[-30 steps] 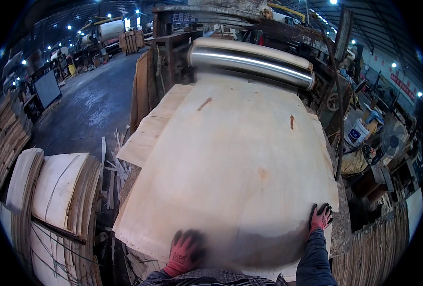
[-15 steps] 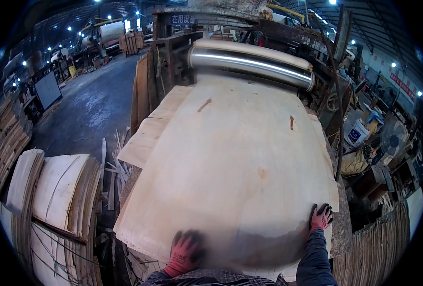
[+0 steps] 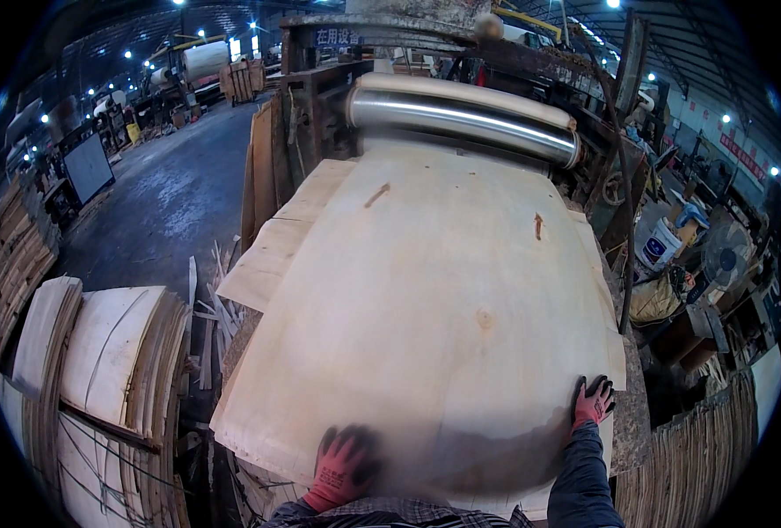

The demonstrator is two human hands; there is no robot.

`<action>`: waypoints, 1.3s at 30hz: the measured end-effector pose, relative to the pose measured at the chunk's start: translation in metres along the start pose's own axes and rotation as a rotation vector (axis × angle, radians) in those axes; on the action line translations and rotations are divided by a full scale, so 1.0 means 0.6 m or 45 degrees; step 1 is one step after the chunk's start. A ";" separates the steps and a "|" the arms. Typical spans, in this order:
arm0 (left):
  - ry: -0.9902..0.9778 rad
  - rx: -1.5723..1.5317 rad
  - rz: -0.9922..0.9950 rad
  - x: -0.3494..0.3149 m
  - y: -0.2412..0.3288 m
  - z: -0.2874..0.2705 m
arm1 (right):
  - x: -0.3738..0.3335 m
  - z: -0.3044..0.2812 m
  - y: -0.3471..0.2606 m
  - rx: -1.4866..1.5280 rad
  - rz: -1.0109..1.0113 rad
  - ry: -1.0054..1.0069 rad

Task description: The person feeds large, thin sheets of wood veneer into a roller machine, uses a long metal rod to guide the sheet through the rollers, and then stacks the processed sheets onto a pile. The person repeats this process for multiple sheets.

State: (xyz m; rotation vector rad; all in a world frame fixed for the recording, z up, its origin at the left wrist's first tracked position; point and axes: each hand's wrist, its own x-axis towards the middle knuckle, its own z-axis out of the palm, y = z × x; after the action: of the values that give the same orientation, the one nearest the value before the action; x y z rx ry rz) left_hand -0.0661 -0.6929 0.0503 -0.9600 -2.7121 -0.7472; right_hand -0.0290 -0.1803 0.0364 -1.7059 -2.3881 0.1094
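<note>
A wide, pale wood veneer sheet (image 3: 408, 299) lies before me with a few brown knots and marks, its far end near a shiny metal roller (image 3: 461, 123). My left hand (image 3: 342, 466), in a red glove with dark fingers, rests flat on the sheet's near edge, its fingers spread. At the right edge, my right hand (image 3: 593, 400), gloved the same way, lies on the sheet with fingers apart. Other veneer pieces (image 3: 276, 246) show from under the sheet's left side.
Stacks of veneer stand at the lower left (image 3: 109, 352) and lower right (image 3: 689, 453). Wood scraps (image 3: 210, 321) lie on the floor by the left stack. To the right are a white bucket (image 3: 660, 245), a fan (image 3: 726, 257) and an upright metal bar (image 3: 624, 220).
Both hands and the veneer sheet stay where they were. Only a blurred round shape above the machine's frame looks different.
</note>
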 end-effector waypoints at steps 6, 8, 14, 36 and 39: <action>0.037 -0.019 0.035 0.011 0.010 -0.012 | 0.005 0.008 0.006 -0.003 0.002 0.016; 0.031 -0.018 0.032 0.010 0.009 -0.012 | 0.005 0.007 0.005 -0.004 -0.003 0.008; 0.021 -0.001 0.019 0.002 0.003 -0.005 | -0.001 -0.002 -0.001 -0.011 0.006 -0.003; 0.034 -0.006 0.002 -0.002 0.005 -0.002 | 0.001 0.001 0.001 -0.027 0.000 -0.007; 0.044 -0.003 0.018 -0.001 0.004 -0.002 | 0.001 0.001 0.001 -0.018 0.001 -0.003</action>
State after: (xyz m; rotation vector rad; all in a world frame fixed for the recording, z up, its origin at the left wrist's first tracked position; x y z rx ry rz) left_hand -0.0641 -0.6923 0.0518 -0.9563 -2.6727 -0.7574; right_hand -0.0285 -0.1796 0.0357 -1.7142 -2.3956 0.0949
